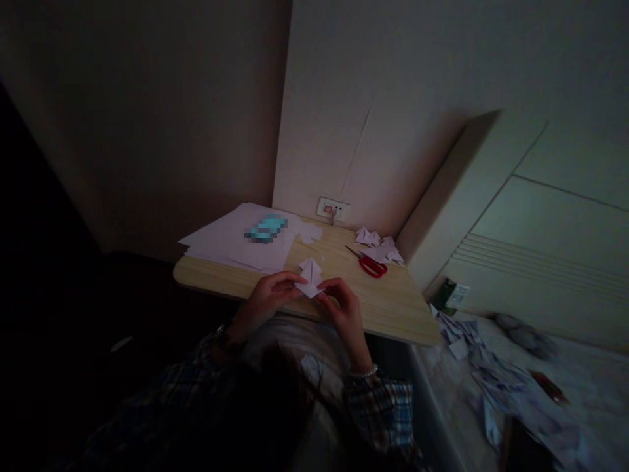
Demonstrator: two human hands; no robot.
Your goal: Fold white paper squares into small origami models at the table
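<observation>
A small piece of folded white paper (pixel 310 276) is held over the front part of the wooden tabletop (pixel 393 314). Its upper part narrows to a point with a crease down the middle, and its lower part spreads sideways. My left hand (pixel 272 295) pinches its left corner between thumb and fingers. On the other side, my right hand (pixel 343 305) grips the right corner in the same way. Red-handled scissors (pixel 372 265) lie to the right of my hands. Several folded paper pieces (pixel 376 239) sit behind the scissors.
White paper sheets (pixel 221 242) are stacked at the table's left, with a blurred turquoise thing (pixel 266 228) on top. Small paper scraps (pixel 309 232) lie beside them. A wall socket (pixel 333 208) is behind the table. To the right, a bed (pixel 442 393) bears many scattered papers (pixel 496 373).
</observation>
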